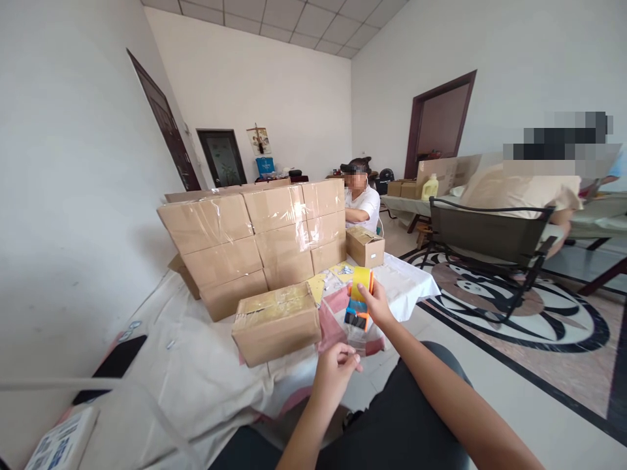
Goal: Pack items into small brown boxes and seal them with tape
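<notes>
My right hand (378,307) grips a tape dispenser (356,307) with a yellow roll and blue and orange parts, above the near edge of the table. From its lower end a strip of clear tape (356,337) hangs toward my left hand (337,367), whose fingers are pinched together on the strip's end. Left of both hands lies a cardboard box (279,329), its top seam covered with shiny tape. Neither hand touches this box.
A wall of stacked, taped boxes (255,235) stands behind. Another small box (365,247) sits at the table's far right, near a person (363,199) in white. A dark flat object (117,365) lies on the cloth at left. A folding chair (490,241) stands right.
</notes>
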`<action>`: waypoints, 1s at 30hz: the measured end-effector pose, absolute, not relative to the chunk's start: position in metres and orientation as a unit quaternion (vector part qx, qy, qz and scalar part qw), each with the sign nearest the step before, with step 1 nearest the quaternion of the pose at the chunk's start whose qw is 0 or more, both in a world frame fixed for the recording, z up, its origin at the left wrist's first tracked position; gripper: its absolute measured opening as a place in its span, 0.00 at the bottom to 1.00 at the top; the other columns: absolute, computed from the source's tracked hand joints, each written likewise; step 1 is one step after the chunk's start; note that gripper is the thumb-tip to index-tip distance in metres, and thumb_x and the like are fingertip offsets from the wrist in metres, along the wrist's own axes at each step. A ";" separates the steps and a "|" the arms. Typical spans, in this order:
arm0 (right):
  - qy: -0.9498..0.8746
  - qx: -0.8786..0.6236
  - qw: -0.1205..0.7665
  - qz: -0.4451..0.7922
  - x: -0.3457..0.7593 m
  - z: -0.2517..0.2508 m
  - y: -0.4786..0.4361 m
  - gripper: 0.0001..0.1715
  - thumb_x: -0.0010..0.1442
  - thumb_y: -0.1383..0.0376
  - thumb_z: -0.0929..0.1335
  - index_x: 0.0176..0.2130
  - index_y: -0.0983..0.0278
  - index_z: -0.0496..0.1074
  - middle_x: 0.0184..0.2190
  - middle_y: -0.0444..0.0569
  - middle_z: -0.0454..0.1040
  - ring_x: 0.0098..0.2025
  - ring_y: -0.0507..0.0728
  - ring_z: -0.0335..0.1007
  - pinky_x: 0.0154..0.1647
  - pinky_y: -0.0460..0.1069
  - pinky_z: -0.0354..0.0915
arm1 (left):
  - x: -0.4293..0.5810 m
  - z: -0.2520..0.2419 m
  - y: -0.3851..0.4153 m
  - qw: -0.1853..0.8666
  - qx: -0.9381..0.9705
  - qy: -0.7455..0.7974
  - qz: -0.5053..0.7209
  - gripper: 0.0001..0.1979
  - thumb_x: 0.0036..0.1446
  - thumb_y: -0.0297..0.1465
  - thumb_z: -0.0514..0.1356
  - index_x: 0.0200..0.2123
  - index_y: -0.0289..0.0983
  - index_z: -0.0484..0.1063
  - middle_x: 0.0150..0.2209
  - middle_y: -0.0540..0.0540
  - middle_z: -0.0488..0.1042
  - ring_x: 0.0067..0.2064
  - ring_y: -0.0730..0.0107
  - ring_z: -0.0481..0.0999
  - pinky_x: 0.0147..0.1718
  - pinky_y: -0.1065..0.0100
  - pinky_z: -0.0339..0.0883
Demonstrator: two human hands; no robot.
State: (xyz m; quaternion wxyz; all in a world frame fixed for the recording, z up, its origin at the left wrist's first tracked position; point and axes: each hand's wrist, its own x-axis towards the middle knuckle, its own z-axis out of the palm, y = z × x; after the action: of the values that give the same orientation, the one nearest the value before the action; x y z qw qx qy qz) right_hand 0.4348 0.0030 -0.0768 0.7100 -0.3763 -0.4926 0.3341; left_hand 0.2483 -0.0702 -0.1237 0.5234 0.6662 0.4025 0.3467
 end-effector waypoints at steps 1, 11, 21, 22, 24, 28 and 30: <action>-0.494 -0.380 0.707 0.333 0.434 -0.076 0.002 0.28 0.55 0.43 0.74 0.41 0.63 0.72 0.33 0.53 0.80 0.33 0.62 0.80 0.35 0.56 0.78 | 0.248 -0.124 -0.070 0.526 0.667 0.403 0.340 0.12 0.55 0.39 0.61 0.38 0.36 0.73 0.30 0.41 0.83 0.32 0.58 0.79 0.31 0.64 0.62; -0.516 -0.403 0.687 0.316 0.429 -0.075 -0.001 0.28 0.55 0.42 0.74 0.40 0.61 0.71 0.32 0.49 0.78 0.33 0.59 0.79 0.35 0.54 0.77 | 0.229 -0.106 -0.071 0.550 0.670 0.413 0.279 0.28 0.56 0.38 0.64 0.58 0.35 0.67 0.31 0.45 0.83 0.38 0.56 0.82 0.39 0.61 0.67; -0.521 -0.405 0.674 0.332 0.426 -0.072 -0.002 0.30 0.55 0.40 0.73 0.42 0.60 0.68 0.35 0.49 0.77 0.33 0.60 0.78 0.36 0.56 0.78 | 0.210 -0.104 -0.070 0.611 0.674 0.398 0.119 0.15 0.55 0.42 0.66 0.39 0.37 0.77 0.24 0.45 0.80 0.27 0.63 0.79 0.31 0.66 0.69; -0.522 -0.402 0.674 0.334 0.427 -0.071 -0.003 0.30 0.55 0.40 0.73 0.43 0.60 0.68 0.35 0.49 0.77 0.33 0.60 0.78 0.36 0.56 0.78 | 0.207 -0.103 -0.070 0.597 0.686 0.401 0.104 0.17 0.54 0.43 0.67 0.40 0.37 0.78 0.24 0.46 0.79 0.27 0.62 0.79 0.30 0.66 0.68; -0.523 -0.397 0.676 0.333 0.429 -0.070 -0.003 0.31 0.55 0.40 0.73 0.43 0.60 0.68 0.35 0.49 0.78 0.34 0.60 0.79 0.36 0.56 0.78 | 0.203 -0.097 -0.069 0.548 0.711 0.429 0.102 0.24 0.48 0.46 0.71 0.44 0.38 0.79 0.25 0.47 0.79 0.28 0.60 0.78 0.29 0.67 0.66; -0.539 -0.405 0.668 0.316 0.426 -0.071 -0.005 0.31 0.56 0.40 0.72 0.43 0.60 0.68 0.34 0.49 0.78 0.34 0.61 0.79 0.36 0.56 0.77 | 0.208 -0.084 -0.063 0.467 0.697 0.479 0.260 0.32 0.41 0.49 0.74 0.48 0.39 0.80 0.39 0.43 0.81 0.40 0.55 0.78 0.32 0.68 0.65; -0.552 -0.413 0.656 0.308 0.422 -0.073 -0.006 0.30 0.56 0.40 0.72 0.43 0.60 0.68 0.34 0.49 0.78 0.34 0.61 0.79 0.36 0.56 0.77 | 0.217 -0.082 -0.060 0.483 0.684 0.450 0.311 0.23 0.49 0.50 0.69 0.42 0.39 0.82 0.37 0.44 0.81 0.40 0.57 0.78 0.34 0.68 0.65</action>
State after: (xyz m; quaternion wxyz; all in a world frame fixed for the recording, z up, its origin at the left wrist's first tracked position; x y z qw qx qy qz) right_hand 0.4222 -0.0059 -0.0728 0.6557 -0.4125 -0.5524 0.3078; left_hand 0.2174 -0.0597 -0.0820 0.4834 0.6836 0.4496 0.3111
